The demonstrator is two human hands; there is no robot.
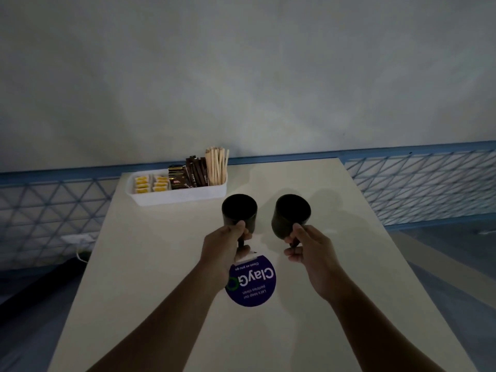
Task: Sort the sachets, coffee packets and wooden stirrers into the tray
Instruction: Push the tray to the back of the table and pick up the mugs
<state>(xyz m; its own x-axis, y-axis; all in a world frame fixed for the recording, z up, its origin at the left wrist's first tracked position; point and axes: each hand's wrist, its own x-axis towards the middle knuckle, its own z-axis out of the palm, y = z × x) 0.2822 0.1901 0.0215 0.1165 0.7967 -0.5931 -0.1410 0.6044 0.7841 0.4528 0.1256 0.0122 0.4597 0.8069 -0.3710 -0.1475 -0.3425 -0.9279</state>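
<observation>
While both hands carry a mug apiece, everything the task names looks already sorted, so my judgement is that little is left to do. Beyond the fingers and off to their left, the white tray (177, 196) lies with its long side running left to right along the far edge of the table (150, 277). At its left end, farthest from the fingers, sit the yellow sachets (151, 183) in two rows. Next come the dark coffee packets (189, 173). At the right end the wooden stirrers (217, 167) stand upright, closest to the fingers. The left hand (222, 251) curls its fingers and thumb round the handle of a black mug (239, 210), held just this side of the tray's right end. The right hand (308, 253) pinches the handle of a second black mug (291, 213), farther right and apart from the tray. Any reach to the tray would suit the left hand, which is nearer, once its mug is set down.
</observation>
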